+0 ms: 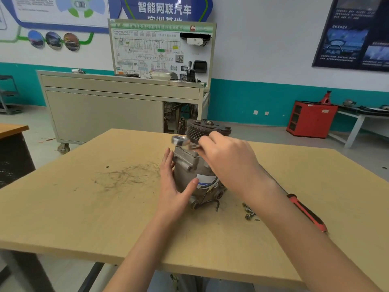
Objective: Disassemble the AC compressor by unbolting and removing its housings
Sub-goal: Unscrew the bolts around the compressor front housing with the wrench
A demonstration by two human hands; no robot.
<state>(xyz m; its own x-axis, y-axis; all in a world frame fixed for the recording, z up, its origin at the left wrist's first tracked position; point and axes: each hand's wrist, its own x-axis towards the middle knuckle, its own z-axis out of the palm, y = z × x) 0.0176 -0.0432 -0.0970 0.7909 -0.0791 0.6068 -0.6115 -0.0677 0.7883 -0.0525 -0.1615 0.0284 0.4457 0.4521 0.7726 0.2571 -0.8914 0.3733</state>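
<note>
Compressor [187,165], grimy grey, braced by flat left hand [171,186]; right hand [229,159] grips wrench [180,140].

Both bare forearms reach forward. The left hand [174,182] stands on edge, fingers straight, thumb spread. The right hand [227,159], palm down and farther out, curls its fingers round a wrench [182,141].

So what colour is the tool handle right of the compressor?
The handle is red and black; head view.
</note>
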